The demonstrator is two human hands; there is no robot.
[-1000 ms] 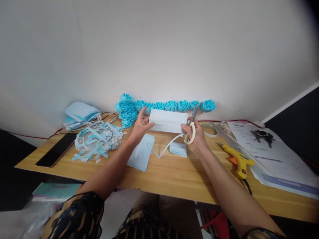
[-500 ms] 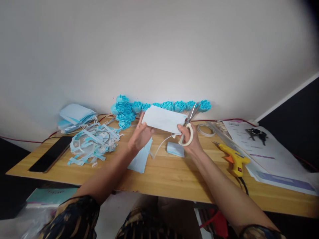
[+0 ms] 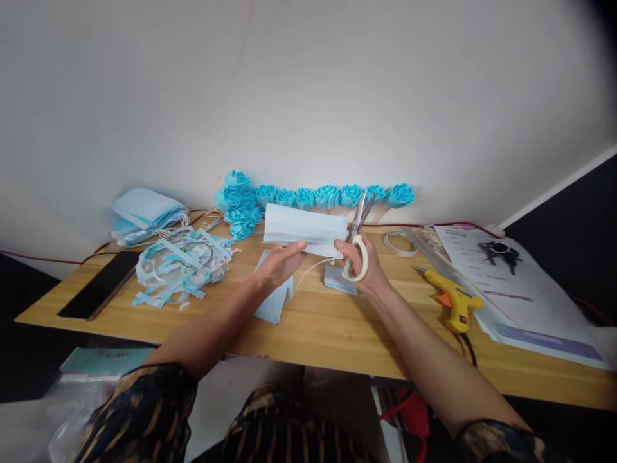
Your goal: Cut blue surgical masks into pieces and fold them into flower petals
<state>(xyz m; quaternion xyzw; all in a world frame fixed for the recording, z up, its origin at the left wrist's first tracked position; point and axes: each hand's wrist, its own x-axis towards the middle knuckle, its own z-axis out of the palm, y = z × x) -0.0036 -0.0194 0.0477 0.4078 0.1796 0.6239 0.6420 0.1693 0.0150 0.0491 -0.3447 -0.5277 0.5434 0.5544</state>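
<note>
A pale blue disposable face mask (image 3: 306, 224) is held up above the table, its lower part creased into a fold. My left hand (image 3: 280, 263) grips its lower edge, thumb in front and fingers behind. At the mask's right end, my right hand (image 3: 373, 273) pinches the corner with the thumb while also carrying scissors (image 3: 363, 257) with white handles. Their blades are parted and point up, beside the mask's right edge. A thin white ear loop (image 3: 312, 269) hangs below. Flat blue mask pieces (image 3: 274, 297) and a smaller blue piece (image 3: 340, 279) lie beneath.
Blue flowers (image 3: 303, 197) line the wall. At left are stacked masks (image 3: 148, 215), a pile of cut strips (image 3: 183, 263) and a phone (image 3: 99, 286). A yellow glue gun (image 3: 453, 301), clear tape roll (image 3: 401, 243), papers (image 3: 530, 302) and keys (image 3: 499, 251) are at right.
My left hand has moved from the mask's left end to its lower edge, thumb now in front. The mask has levelled and gained a fold; the scissors have shifted slightly left.
</note>
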